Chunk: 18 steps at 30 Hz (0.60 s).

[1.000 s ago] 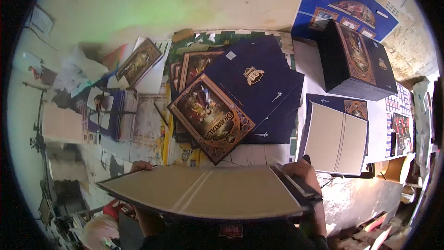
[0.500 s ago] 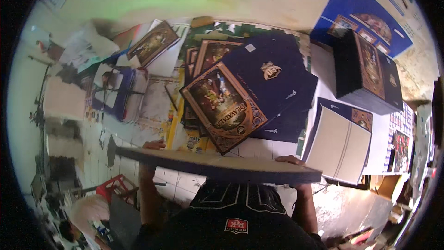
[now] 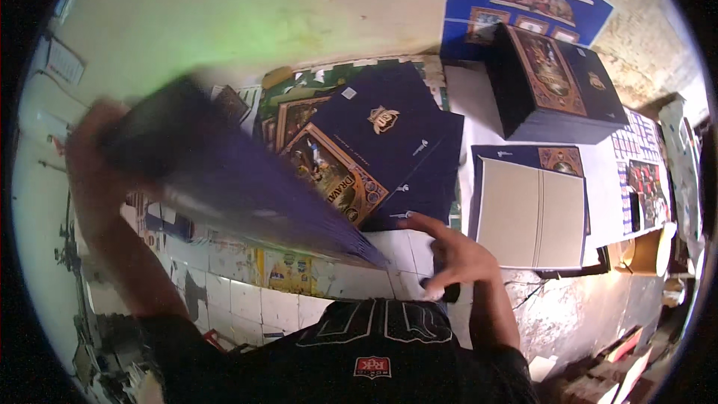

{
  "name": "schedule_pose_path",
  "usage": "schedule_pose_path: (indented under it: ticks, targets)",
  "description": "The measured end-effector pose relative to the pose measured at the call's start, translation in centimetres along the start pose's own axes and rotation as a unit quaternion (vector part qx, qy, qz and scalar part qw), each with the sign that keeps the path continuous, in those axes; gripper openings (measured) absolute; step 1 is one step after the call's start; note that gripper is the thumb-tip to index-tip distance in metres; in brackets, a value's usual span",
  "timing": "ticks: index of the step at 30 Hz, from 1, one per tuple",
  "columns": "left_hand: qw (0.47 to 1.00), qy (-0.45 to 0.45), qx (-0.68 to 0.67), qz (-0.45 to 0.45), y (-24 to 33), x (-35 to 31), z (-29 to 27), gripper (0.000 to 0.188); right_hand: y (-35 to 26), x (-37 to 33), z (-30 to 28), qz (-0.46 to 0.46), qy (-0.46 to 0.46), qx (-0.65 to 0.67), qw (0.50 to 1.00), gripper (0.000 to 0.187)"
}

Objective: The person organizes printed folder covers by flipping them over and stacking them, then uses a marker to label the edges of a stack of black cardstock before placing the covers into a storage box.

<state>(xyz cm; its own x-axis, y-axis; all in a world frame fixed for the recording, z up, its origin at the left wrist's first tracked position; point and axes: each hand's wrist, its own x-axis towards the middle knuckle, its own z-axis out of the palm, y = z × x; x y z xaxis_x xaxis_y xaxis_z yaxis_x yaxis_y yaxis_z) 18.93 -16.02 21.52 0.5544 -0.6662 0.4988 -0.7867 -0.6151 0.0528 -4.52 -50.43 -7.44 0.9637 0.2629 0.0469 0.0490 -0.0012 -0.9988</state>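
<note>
Your left hand grips one end of a tilted dark stack in the air.
The stack is above the left part of the surface; your right hand is released, fingers spread, near its lower corner. Because only one end is gripped, the stack could slip, or scrape the dark covers, which carry a gold emblem and a small white label; the picture cover's lettering is partly hidden.

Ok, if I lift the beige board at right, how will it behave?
The beige board looks fairly stiff, since its edges lie straight. It may bend or fold along the lines running down it. Lying flat, it seems unlikely to roll or tip.
</note>
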Motion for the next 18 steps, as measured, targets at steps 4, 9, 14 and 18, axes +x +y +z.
schedule_pose_path:
  ticks: [4,9,14,18]
  targets:
    - [0.951,-0.248,0.063,0.175,14.9,12.3,5.4,0.058,-1.8,6.2,4.4,-0.015,0.099,-0.147,0.984,0.063]
    - [0.847,-0.153,0.043,0.507,18.5,16.7,19.6,0.068,4.4,11.0,8.1,-0.036,0.273,0.159,0.948,0.047]
    - [0.890,-0.195,-0.133,0.389,17.7,10.2,23.4,0.072,10.7,12.3,5.5,0.209,0.413,0.345,0.816,0.052]
    - [0.894,-0.269,-0.195,0.302,14.7,5.5,26.0,0.068,8.7,10.2,3.8,0.235,0.307,0.349,0.853,0.060]
